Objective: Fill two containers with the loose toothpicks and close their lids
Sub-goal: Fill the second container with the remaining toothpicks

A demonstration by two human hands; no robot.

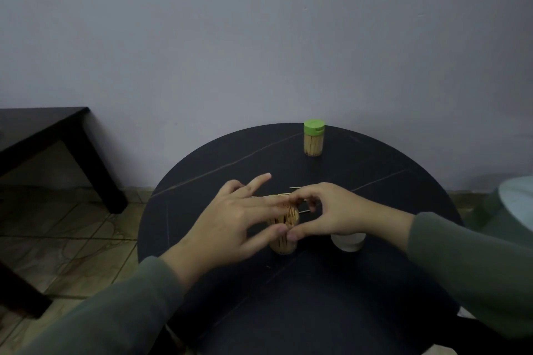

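Item: open container (284, 235), clear-walled, packed nearly full of upright toothpicks, lid off; stands on the worktop (360, 181) directly between both hands.

Left hand (230, 216): fingers spread, thumb and one finger touching the container's rim, index finger lifted away.

Right hand (328, 210): thumb at the rim beside the left thumb; forefinger and thumb curled as if pinching toothpicks, though what they hold cannot be told (blur at the fingertips).

Loose toothpicks (281, 195): a few lying flat just beyond the hands.

Closed container (313, 138): green lid on, full, well beyond the right hand; judged complete.

White lid (348, 241): under the right wrist, close beside the open container.

Risks: a sideways push on the rim could tip the tall, narrow container and spill the packed sticks; forcing more into a tight bundle may snap or scatter them; the right wrist could knock the lid off the edge.

Surroundings: dark side table (43, 130) far beyond the left hand; no obstruction.
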